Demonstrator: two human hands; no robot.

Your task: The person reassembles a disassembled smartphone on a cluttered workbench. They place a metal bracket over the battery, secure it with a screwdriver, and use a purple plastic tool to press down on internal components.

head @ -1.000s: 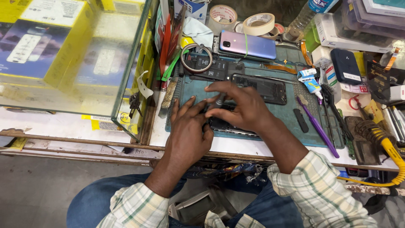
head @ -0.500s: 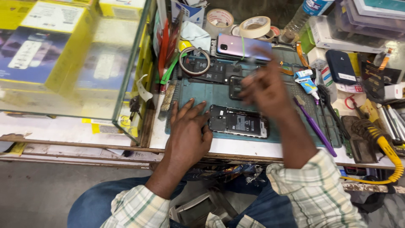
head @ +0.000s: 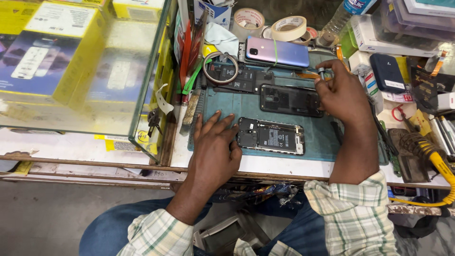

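An opened phone (head: 270, 136) with its back off and its battery and boards showing lies near the front of a teal work mat (head: 316, 135). My left hand (head: 213, 147) rests flat on the mat, fingers spread, its thumb against the phone's left end. My right hand (head: 339, 92) is raised at the mat's far right and pinches a small grey tool tip (head: 321, 73) between thumb and fingers. A black phone back cover (head: 290, 100) lies just left of that hand. Beyond it lies a purple-blue phone (head: 277, 52).
A glass display case (head: 85, 66) with yellow boxes fills the left. Tape rolls (head: 290, 27), a wire ring (head: 222, 66) and a plastic bottle (head: 343, 16) crowd the back. A dark blue phone (head: 386, 72), tools and a yellow cable (head: 438, 161) lie at the right.
My right hand lifted off the opened phone and moved back and right to the mat's far edge, now pinching a small tool tip. My left hand stayed beside the phone.
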